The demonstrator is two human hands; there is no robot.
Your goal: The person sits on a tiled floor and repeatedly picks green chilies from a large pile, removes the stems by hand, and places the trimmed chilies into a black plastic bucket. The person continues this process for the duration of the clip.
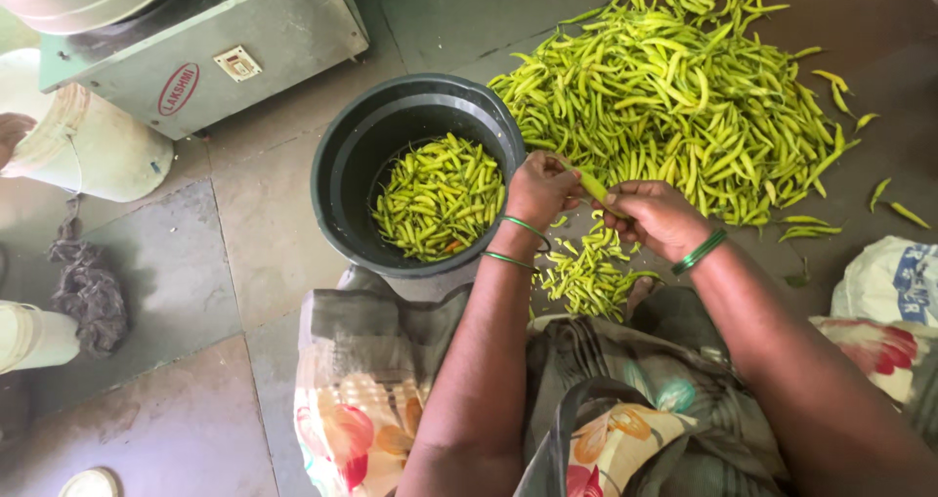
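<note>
Green chilli (pixel 592 185) is being gripped by left hand (pixel 540 190) and right hand (pixel 657 217), both closed; pinching near the stem should be working cleanest beside the bucket (pixel 337 179).

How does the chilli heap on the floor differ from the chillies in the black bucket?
The floor heap is far larger and spreads loose over the stone floor; the bucket chillies form a small layer walled in by the black bucket. The heap lies beyond the right hand, the bucket beside the left hand. Both are slim yellow-green chillies.
</note>
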